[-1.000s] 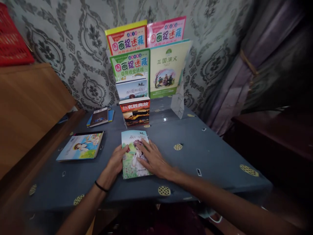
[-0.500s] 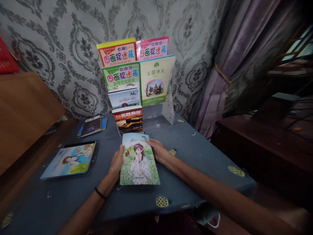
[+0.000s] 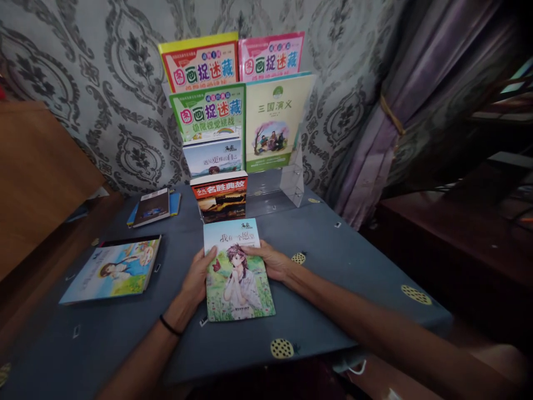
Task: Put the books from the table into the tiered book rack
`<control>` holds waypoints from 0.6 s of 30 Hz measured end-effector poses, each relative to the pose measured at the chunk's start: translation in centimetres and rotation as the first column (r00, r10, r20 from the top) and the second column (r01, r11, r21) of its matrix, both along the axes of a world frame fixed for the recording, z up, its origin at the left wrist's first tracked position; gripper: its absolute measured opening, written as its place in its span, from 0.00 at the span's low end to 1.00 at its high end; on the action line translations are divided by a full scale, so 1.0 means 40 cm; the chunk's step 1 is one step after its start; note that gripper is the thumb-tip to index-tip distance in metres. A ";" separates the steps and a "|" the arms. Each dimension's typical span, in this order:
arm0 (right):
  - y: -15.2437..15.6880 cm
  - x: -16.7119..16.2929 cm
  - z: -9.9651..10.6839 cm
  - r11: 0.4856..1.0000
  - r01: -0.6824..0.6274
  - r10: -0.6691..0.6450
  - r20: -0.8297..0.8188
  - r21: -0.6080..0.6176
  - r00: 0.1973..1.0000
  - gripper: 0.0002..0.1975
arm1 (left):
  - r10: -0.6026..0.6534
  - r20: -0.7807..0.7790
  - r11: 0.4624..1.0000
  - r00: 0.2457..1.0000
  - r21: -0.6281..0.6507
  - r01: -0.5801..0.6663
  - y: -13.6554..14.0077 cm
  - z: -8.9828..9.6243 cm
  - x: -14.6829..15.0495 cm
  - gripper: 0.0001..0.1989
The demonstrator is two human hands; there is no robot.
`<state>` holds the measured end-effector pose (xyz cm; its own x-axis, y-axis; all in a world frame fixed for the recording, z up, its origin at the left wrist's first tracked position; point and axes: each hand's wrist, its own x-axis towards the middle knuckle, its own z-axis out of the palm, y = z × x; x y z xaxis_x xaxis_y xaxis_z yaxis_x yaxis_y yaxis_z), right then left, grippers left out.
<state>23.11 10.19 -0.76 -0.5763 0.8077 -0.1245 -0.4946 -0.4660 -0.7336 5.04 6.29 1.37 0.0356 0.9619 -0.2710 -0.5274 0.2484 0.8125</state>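
Observation:
A paperback book (image 3: 241,283) with a drawn braided-haired figure and a butterfly on its cover is between my two hands, face up and tilted toward me. My left hand (image 3: 201,275) grips its left edge, thumb on the cover. At the upper right edge, my right hand (image 3: 270,260) holds it the same way, thumb across the cover. The fingers beneath are hidden. Just behind it stands a clear tiered book rack (image 3: 293,186), with a red-topped book (image 3: 220,199) in its lowest left slot.
Higher tiers hold a blue-grey book (image 3: 214,159), a green book (image 3: 208,111), a pale green book (image 3: 272,122), a yellow-edged book (image 3: 200,64) and a pink book (image 3: 270,58). On the tablecloth (image 3: 325,294) at left lie an illustrated book (image 3: 112,272) and a dark book (image 3: 153,208) over a blue one.
My thumbs have moved further in over the cover, and the right hand sits a little lower along the book. The camera view has shifted slightly closer to the rack.

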 end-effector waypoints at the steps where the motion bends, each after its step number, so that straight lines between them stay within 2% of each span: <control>1: -0.003 0.001 0.003 1.000 0.007 -0.007 0.008 0.010 1.000 0.25 | -0.010 -0.001 1.000 1.000 0.000 0.010 -0.002 0.003 -0.002 0.28; 4: -0.014 0.004 0.013 0.999 0.019 -0.022 0.055 0.046 0.998 0.25 | 0.000 -0.032 0.999 0.999 0.033 0.001 -0.003 0.026 -0.010 0.29; 7: -0.020 0.009 0.032 0.985 0.036 -0.056 0.110 0.170 0.992 0.24 | 0.091 -0.080 0.984 0.993 0.159 -0.078 -0.001 0.065 -0.017 0.29; 9: -0.020 0.015 0.052 0.947 0.069 -0.120 0.145 0.313 0.982 0.22 | 0.161 -0.105 0.960 0.981 0.249 -0.131 0.000 0.086 -0.022 0.29; 11: -0.019 0.022 0.075 0.889 0.088 -0.188 0.183 0.450 0.965 0.18 | 0.201 -0.132 0.939 0.971 0.307 -0.153 -0.001 0.094 -0.028 0.29; 14: -0.020 0.027 0.103 0.816 0.071 -0.256 0.248 0.574 0.935 0.15 | 0.162 -0.213 0.941 0.964 0.327 -0.086 0.002 0.075 -0.037 0.24; 18: -0.017 0.019 0.123 0.774 0.086 -0.329 0.283 0.627 0.901 0.15 | 0.085 -0.268 0.957 0.960 0.288 -0.004 0.007 0.031 -0.046 0.22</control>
<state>23.87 9.53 4.16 -0.3968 0.8824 0.2528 -0.1737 0.1982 -0.9646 3.21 6.57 2.60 -0.0459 0.9988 0.0189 -0.2787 -0.0309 0.9599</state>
